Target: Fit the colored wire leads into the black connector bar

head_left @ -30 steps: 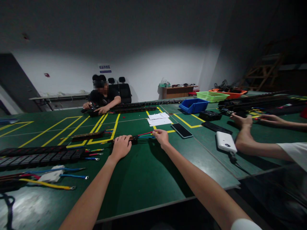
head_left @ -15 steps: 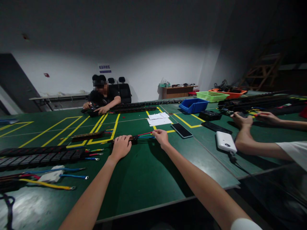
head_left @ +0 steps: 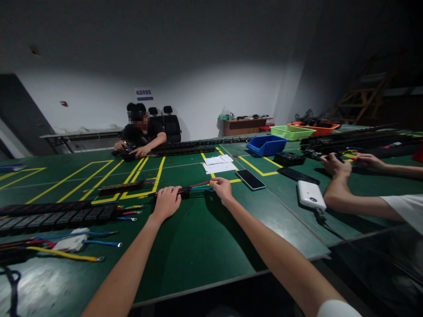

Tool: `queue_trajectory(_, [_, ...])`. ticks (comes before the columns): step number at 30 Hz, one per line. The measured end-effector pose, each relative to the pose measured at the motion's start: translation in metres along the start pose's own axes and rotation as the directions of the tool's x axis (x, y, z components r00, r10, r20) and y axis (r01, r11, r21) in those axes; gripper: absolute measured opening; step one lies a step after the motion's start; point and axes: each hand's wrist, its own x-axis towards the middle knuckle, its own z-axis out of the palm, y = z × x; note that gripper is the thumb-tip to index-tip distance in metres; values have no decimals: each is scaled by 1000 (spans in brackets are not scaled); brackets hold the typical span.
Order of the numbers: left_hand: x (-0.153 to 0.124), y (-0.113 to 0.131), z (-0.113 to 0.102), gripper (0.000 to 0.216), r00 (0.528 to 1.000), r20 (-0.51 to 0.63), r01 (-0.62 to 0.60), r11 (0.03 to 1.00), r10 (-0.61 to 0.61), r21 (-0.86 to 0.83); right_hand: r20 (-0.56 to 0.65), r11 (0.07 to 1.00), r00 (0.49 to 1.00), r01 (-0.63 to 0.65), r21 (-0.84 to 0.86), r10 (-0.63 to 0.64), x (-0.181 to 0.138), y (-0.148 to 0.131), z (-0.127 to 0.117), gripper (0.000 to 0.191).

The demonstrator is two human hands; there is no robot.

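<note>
My left hand (head_left: 168, 200) is closed over a narrow black strip (head_left: 184, 191) lying on the green table, its fingers across the top. From the strip's right end run red, green and blue wires (head_left: 200, 186). My right hand (head_left: 221, 189) pinches these wires near their far ends, thumb and fingertips together; the tips are partly hidden by the fingers. Left of my left hand lies a similar thin strip (head_left: 122, 188) with short coloured wire ends. Nearer to me is a long black socket strip (head_left: 66, 219) with lugged wires.
A phone (head_left: 250, 179), white papers (head_left: 219, 164), a white power bank (head_left: 311, 195) and a blue bin (head_left: 267, 145) lie to the right. A co-worker's hands (head_left: 337, 165) work at far right; another person (head_left: 142, 132) sits across the table. Yellow-lugged wire (head_left: 66, 254) lies front left.
My hands and the wires stay almost still. At right, the co-worker's nearer hand has turned slightly with the dark thing it holds.
</note>
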Motion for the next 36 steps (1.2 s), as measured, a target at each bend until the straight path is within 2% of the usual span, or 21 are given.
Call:
queue_trajectory(7, [0,0,1,43,1000,-7,-1,1000,1,28,-18,998,998,56,-10,-56,4,2,1,41])
queue_trajectory(27, [0,0,-1,43,1000,2,0,1000,0,-7,12,997,999,50,-53,-49,-1,-1,-2,44])
queue_trajectory(36, [0,0,1,42,1000,-12,-9,999,9,33,-3,991,998,64,-120,-65,1,-1,-2,41])
